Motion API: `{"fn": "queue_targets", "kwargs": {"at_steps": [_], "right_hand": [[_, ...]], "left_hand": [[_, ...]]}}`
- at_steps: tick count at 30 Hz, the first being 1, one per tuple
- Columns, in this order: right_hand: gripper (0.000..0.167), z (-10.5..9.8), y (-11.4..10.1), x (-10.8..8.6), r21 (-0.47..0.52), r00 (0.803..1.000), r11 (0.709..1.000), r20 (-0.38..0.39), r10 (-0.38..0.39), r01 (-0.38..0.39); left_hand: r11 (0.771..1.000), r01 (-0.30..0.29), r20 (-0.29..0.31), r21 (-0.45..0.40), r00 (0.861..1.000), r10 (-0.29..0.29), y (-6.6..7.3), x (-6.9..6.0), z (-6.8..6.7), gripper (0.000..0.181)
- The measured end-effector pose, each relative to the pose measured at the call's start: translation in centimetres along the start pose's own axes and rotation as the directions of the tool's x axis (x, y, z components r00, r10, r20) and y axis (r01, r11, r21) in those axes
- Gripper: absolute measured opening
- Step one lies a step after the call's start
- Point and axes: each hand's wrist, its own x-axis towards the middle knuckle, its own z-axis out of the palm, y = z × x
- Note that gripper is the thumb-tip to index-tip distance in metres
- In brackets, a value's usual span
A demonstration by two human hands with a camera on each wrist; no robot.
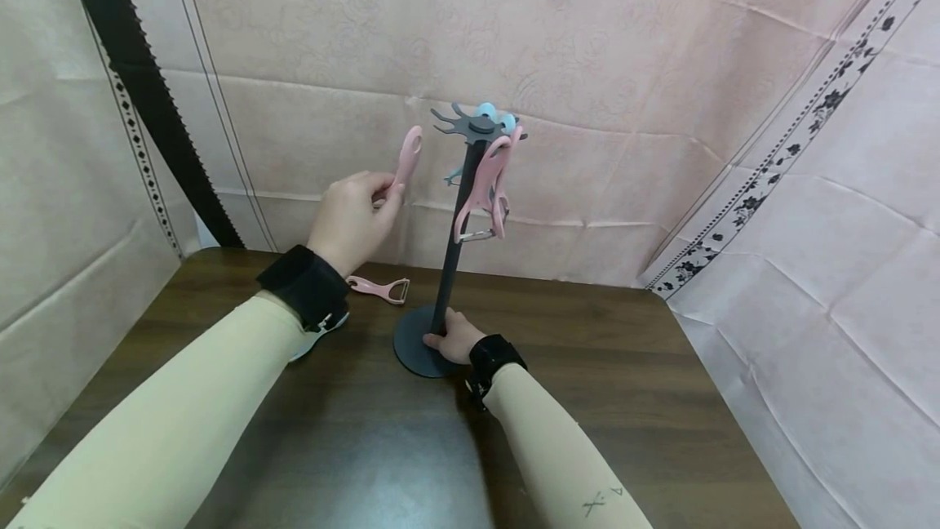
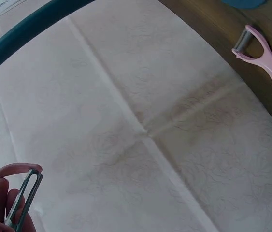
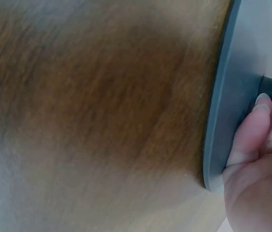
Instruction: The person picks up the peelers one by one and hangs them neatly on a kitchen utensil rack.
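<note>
My left hand [image 1: 352,215] holds a pink peeler [image 1: 408,155] up to the left of a dark grey stand [image 1: 450,264], its handle pointing upward. In the left wrist view, fingers curl behind that peeler's forked head [image 2: 15,167], with the metal blade showing. My right hand [image 1: 463,337] grips the stand's post low down, just above the round base [image 3: 216,121]. From the hooked top [image 1: 461,124] hang pink peelers [image 1: 485,182] on the near right side and light blue ones [image 1: 486,110] behind; overlap hides how many.
Another pink peeler [image 1: 374,289] lies on the brown wooden table [image 1: 587,349], left of the base. A light blue utensil [image 1: 321,336] lies partly hidden under the left wrist. Pale patterned cloth [image 1: 587,64] hangs behind the table and along both sides.
</note>
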Motion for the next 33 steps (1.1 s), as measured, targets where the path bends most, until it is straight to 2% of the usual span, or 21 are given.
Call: {"fn": "queue_targets", "kwargs": {"at_steps": [5, 10, 17, 23, 33], "right_hand": [[0.037, 0.1, 0.1, -0.1, 0.012, 1.000, 1.000, -0.015, -0.010, 0.011], [0.038, 0.4, 0.4, -0.1, 0.018, 1.000, 1.000, -0.020, 0.005, -0.004], [0.041, 0.2, 0.1, -0.3, 0.018, 1.000, 1.000, -0.012, -0.018, 0.018], [0.035, 0.2, 0.0, -0.2, -0.001, 1.000, 1.000, -0.011, -0.022, 0.022], [0.036, -0.2, -0.2, -0.6, 0.001, 1.000, 1.000, -0.003, -0.029, 0.029]], "left_hand": [[0.999, -0.011, -0.045, -0.040, 0.999, 0.009, 0.8, 0.4, 0.4, 0.027], [0.998, 0.002, -0.034, -0.070, 0.999, -0.004, 1.5, 0.6, 1.1, 0.027], [0.992, -0.069, -0.078, -0.103, 0.995, 0.061, 2.0, 1.3, 1.4, 0.024], [0.991, -0.042, -0.051, -0.128, 0.998, 0.036, 2.7, 1.7, 1.3, 0.024], [0.988, -0.016, -0.021, -0.156, 1.000, 0.013, 3.5, 2.2, 1.1, 0.023]]}}
